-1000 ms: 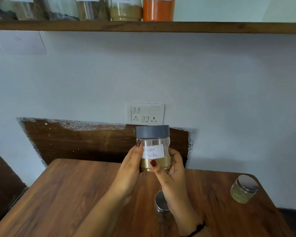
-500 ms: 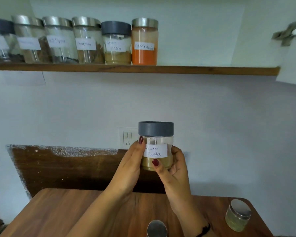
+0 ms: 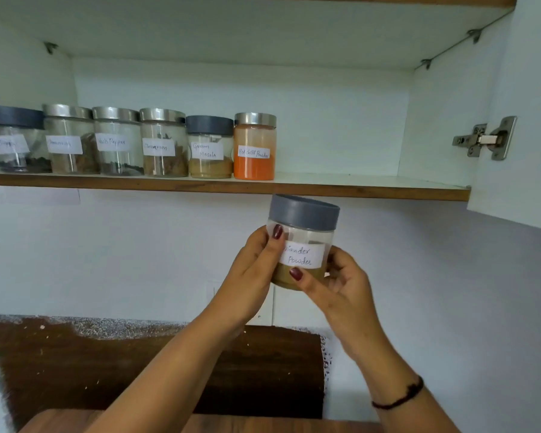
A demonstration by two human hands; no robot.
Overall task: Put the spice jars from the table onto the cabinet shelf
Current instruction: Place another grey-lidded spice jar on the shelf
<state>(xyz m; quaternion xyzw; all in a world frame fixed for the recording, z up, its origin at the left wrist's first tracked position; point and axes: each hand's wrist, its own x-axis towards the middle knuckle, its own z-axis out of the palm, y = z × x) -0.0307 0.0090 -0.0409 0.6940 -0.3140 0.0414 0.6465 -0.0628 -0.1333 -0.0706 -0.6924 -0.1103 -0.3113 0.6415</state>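
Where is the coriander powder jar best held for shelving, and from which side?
The jar below its grey lid, from the sides, as the left hand and right hand do. It is roughly upright and straight-walled, and side holds leave the base free to land on the shelf.

Six jars fill the shelf across the frame's left and centre. Its right stretch lies bare up to the cabinet wall. The hinge juts out at far right.
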